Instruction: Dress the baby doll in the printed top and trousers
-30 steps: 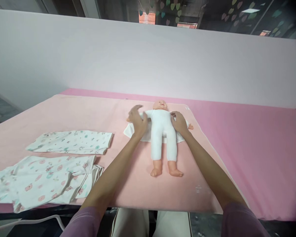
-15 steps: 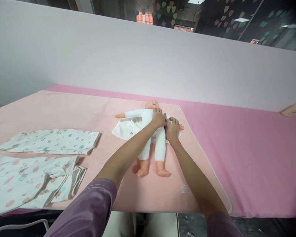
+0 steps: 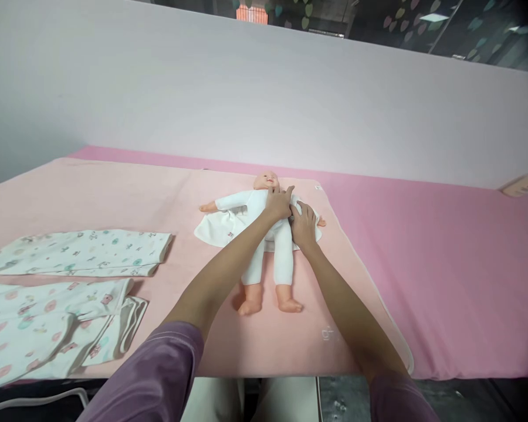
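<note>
A baby doll [image 3: 284,258] with a white cloth body lies on its back, head away from me, on a spread white baby garment [image 3: 215,230]. Across the doll's upper chest rests my left hand [image 3: 278,204], its fingers spread and one pointing up and right. My right hand [image 3: 304,226] is at the doll's side on the right, fingers bent over the white garment near the doll's arm. Part of that arm is covered by hand and cloth; only the doll's small hand [image 3: 321,222] shows beyond.
Two folded printed cloths, an upper one [image 3: 79,252] and a lower one [image 3: 35,328], lie at the left on the peach mat [image 3: 264,346]. Pink sheet [image 3: 444,275] covers the right side. A pale bottle-like object [image 3: 523,184] lies far right, against the white partition [image 3: 264,99].
My left hand has shifted slightly and its fingers have spread from a bent pose. My right hand has stayed by the doll's arm, fingers moved a little. The whole view has tilted slightly.
</note>
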Motion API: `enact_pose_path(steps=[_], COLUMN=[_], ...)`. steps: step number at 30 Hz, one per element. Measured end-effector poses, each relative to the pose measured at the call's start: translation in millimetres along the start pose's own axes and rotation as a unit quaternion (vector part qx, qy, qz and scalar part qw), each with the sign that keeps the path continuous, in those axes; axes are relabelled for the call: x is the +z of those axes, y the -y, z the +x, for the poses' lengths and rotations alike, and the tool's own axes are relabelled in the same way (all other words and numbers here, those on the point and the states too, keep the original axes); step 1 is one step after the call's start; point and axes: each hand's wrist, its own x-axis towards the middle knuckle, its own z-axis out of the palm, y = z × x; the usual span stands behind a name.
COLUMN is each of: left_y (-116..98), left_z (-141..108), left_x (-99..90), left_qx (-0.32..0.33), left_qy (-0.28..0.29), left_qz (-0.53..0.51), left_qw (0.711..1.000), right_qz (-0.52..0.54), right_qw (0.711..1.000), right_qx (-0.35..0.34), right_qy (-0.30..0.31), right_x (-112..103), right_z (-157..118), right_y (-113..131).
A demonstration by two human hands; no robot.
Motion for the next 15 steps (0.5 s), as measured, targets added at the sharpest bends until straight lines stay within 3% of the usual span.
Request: enact_pose_path(steps=[7, 15], left_y=[9.8, 20.0], left_z=[-7.9, -13.7], left_x=[2.2, 5.9], left_qx=[0.005, -0.006], left_qy=[-0.053, -0.107], left_qz=[-0.038, -0.090], left_qw=[0.998, 0.990], right_qz=[-0.032, -0.036], right_qw=[0.999, 0.999], right_qx=[-0.020, 0.022], right_qy=[-0.024, -0.025], right_x=[-4.3, -8.3], right_z=[-2.1, -4.6], right_y=[5.6, 2.7])
